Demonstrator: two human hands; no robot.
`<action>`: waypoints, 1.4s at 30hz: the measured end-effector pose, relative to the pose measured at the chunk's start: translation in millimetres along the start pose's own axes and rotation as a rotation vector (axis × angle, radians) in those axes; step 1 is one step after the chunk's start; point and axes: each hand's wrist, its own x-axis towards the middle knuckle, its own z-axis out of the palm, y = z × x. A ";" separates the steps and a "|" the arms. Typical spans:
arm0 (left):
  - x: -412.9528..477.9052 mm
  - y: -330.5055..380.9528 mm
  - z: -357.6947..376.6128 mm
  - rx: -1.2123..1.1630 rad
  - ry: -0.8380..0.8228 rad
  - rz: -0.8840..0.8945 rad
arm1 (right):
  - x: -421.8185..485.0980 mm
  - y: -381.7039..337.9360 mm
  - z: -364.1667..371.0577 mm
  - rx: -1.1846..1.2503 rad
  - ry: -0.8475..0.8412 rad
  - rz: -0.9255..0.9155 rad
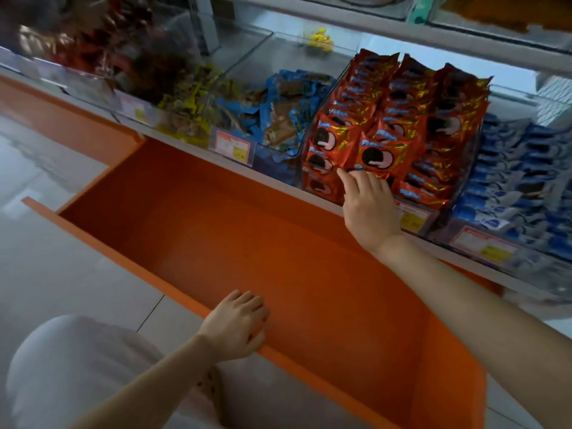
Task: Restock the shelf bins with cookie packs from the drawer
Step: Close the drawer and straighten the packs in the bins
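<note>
Your left hand (236, 323) curls its fingers over the front rim of the pulled-out orange drawer (278, 243). Your right hand (368, 205), well apart from it, touches loosely extended fingers to the front red cookie packs (402, 119) standing in the clear shelf bin (433, 225).

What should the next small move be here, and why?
Probably push the orange drawer shut with the left hand on its front edge: no packs show inside it, and the red cookie packs touched by the right hand fill their bin.

1 drawer (278, 243); 2 hands (235, 323) (368, 205); red cookie pks (399, 119), 3 rows; 4 price tags (232, 147) (133, 108) (411, 216) (483, 246).
</note>
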 end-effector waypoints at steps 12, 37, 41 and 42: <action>71.6 -15.6 -1.7 0.065 0.214 0.058 | -7.1 18.2 -5.6 0.181 -0.003 -0.038; 226.7 -48.6 -150.4 -0.072 0.493 0.095 | 77.6 43.8 -37.9 0.940 0.042 1.040; 210.4 -38.3 -136.7 -0.052 0.505 0.252 | 76.9 46.9 -25.5 0.911 0.064 1.005; 196.7 -33.6 -118.8 -0.019 0.531 0.383 | 75.4 46.5 -24.3 0.901 0.074 0.992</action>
